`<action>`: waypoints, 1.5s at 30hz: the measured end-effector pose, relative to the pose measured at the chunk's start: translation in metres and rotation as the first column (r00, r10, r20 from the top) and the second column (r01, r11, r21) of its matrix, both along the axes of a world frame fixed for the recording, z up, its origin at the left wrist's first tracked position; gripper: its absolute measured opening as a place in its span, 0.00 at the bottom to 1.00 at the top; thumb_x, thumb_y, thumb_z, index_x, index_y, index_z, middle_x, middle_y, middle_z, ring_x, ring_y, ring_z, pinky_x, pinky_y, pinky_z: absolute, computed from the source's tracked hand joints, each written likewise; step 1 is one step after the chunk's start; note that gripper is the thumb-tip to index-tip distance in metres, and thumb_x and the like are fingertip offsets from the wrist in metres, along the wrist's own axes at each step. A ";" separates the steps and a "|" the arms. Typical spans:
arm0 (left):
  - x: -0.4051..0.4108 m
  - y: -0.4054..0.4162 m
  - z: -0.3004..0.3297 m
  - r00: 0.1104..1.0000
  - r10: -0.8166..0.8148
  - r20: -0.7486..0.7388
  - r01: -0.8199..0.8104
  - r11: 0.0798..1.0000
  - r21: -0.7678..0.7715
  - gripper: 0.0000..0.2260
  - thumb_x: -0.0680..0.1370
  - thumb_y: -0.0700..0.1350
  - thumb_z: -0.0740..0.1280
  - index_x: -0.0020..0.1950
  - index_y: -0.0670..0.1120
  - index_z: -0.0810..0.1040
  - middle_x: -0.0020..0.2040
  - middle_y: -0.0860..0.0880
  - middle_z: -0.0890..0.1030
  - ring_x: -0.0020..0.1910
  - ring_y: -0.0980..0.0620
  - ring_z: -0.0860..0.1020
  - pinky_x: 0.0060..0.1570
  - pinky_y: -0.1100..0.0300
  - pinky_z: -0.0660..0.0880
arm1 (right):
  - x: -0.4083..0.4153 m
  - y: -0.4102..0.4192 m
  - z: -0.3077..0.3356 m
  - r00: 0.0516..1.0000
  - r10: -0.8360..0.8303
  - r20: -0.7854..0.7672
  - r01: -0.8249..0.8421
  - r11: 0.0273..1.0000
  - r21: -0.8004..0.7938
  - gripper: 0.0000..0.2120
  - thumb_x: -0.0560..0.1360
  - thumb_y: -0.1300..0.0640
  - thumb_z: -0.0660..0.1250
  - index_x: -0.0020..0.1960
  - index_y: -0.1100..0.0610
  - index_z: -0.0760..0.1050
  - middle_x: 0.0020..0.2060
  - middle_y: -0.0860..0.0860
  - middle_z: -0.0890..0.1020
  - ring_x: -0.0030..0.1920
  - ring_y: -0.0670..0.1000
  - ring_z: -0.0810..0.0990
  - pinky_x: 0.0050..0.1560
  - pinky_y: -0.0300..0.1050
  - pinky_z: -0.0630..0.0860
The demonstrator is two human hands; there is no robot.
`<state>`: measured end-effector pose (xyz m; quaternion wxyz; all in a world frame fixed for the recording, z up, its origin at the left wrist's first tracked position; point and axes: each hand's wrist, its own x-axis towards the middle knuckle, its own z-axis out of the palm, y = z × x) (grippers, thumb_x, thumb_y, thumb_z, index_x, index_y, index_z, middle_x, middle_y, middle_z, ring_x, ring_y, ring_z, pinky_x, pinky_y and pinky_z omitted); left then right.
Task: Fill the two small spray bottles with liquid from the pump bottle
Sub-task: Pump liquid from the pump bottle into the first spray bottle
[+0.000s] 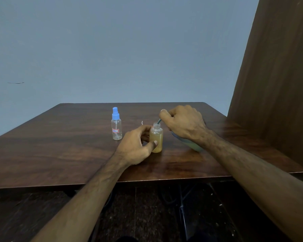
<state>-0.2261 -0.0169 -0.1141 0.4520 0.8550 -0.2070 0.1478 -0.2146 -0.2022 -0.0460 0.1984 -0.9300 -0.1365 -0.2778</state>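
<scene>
Gripping the uncapped, amber-filled spray bottle (156,139) at table (59,145) centre, the left hand (136,145) curled round it; the right hand (184,123) clutched the pump bottle (193,144) at three o'clock, spout over the neck; the capped bottle (116,124) stood at ten o'clock.

Both my forearms reach in bare from the near edge, the left from 7 o'clock, the right from 4 o'clock. My left hand (136,145) lies low, back up, thumb and fingers curled in a pinch toward 3 o'clock. My right hand (184,124) is raised higher, knuckles up, fingers bunched tight, pointing toward 9 o'clock.
</scene>
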 end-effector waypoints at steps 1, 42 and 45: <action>0.000 0.000 0.000 1.000 0.000 -0.001 0.000 1.000 0.001 0.18 0.75 0.43 0.74 0.64 0.49 0.77 0.50 0.60 0.82 0.50 0.64 0.81 0.55 0.64 0.78 | 0.000 0.000 0.000 1.000 0.000 -0.005 0.000 1.000 0.002 0.29 0.80 0.40 0.56 0.30 0.58 0.79 0.28 0.53 0.83 0.31 0.54 0.79 0.43 0.50 0.80; 0.004 0.001 -0.004 1.000 -0.004 0.009 0.005 1.000 -0.022 0.18 0.75 0.43 0.74 0.64 0.48 0.78 0.52 0.56 0.84 0.50 0.60 0.83 0.53 0.63 0.79 | -0.004 0.006 -0.002 1.000 -0.028 -0.004 0.028 0.998 -0.056 0.32 0.81 0.38 0.55 0.24 0.56 0.67 0.20 0.48 0.70 0.26 0.50 0.71 0.33 0.44 0.66; 0.005 0.001 -0.004 1.000 -0.005 0.009 0.005 1.000 -0.023 0.17 0.75 0.43 0.74 0.63 0.49 0.78 0.51 0.56 0.84 0.49 0.61 0.83 0.52 0.64 0.78 | -0.003 0.007 -0.003 0.999 -0.036 0.012 0.036 0.997 -0.072 0.30 0.81 0.40 0.55 0.27 0.57 0.70 0.21 0.49 0.71 0.26 0.50 0.70 0.32 0.43 0.64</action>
